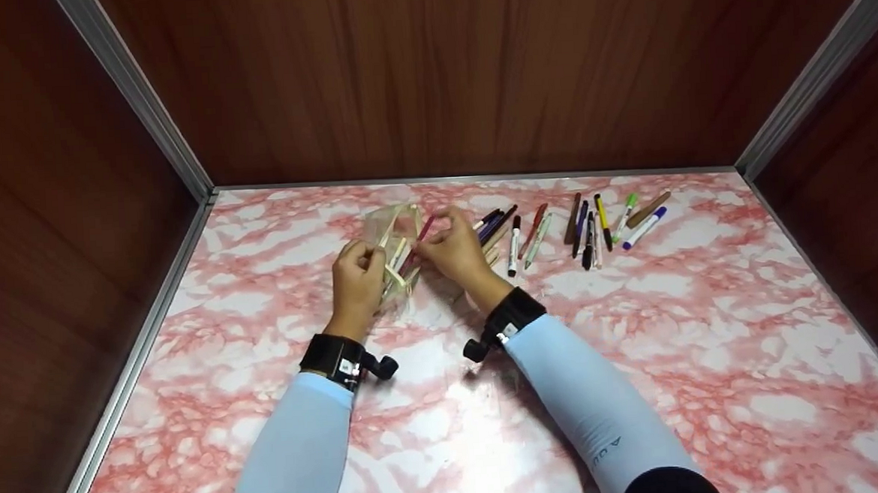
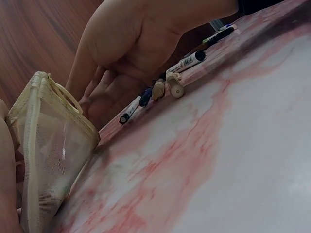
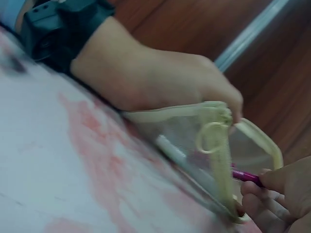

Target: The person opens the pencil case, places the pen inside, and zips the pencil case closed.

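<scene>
A pale yellow zippered mesh pouch stands with its mouth spread, and my left hand grips it by the edge. Between thumb and fingers my right hand pinches a magenta pen, one end of which reaches into the pouch opening. Through the mesh in the right wrist view, a whitish pen-like item shows inside. A ring pull hangs at the zipper. The left wrist view shows the pouch's sheer side, with my right hand beyond it.
Just right of my right hand lie several dark and wooden pens. A black-capped white marker, a red pen and a pale green pen follow. Farther right are more pens, including a yellow one. Wood-patterned walls enclose the marbled table.
</scene>
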The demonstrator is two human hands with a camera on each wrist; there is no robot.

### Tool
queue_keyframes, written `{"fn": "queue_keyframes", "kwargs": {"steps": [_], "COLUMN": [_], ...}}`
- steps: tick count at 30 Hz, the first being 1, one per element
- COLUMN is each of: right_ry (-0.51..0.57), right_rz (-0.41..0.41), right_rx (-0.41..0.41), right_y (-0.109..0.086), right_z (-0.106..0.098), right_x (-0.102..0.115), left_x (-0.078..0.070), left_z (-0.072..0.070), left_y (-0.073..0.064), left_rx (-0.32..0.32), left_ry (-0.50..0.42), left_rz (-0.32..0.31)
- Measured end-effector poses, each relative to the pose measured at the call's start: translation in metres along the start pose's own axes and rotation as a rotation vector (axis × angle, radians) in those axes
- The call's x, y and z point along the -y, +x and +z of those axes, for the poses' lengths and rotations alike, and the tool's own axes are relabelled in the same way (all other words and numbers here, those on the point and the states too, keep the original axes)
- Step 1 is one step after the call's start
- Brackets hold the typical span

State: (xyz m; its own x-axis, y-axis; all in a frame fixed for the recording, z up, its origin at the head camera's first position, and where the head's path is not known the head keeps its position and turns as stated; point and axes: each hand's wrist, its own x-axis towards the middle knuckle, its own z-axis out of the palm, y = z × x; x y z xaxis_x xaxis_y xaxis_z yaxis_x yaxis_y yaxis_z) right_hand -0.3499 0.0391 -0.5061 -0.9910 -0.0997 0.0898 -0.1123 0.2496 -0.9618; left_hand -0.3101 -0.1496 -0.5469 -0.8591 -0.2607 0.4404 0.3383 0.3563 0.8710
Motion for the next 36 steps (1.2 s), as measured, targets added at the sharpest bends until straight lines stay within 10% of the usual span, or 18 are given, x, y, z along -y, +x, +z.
{"fn": "queue_keyframes", "kwargs": {"steps": [9, 23, 36], "right_ry": [-0.153, -0.288, -0.414], "right_rz": [-0.057, -0.065, -0.137], "right_rx": [0.136, 0.111, -0.117], "right_y": [-0.003, -0.002, 0.000], "right_z": [-0.006, -0.106, -0.198], "right_x": [0.003, -0.002, -0.014], "left_x": [0.001, 0.002, -0.001], "left_z": [0.003, 0.003, 0.002], "left_y": [0.001, -0.001, -0.001], "left_rx": [-0.004, -0.002, -0.006], "left_ry": [-0.005, -0.012, 0.009], "left_rz": [0.009, -0.034, -0.002]}}
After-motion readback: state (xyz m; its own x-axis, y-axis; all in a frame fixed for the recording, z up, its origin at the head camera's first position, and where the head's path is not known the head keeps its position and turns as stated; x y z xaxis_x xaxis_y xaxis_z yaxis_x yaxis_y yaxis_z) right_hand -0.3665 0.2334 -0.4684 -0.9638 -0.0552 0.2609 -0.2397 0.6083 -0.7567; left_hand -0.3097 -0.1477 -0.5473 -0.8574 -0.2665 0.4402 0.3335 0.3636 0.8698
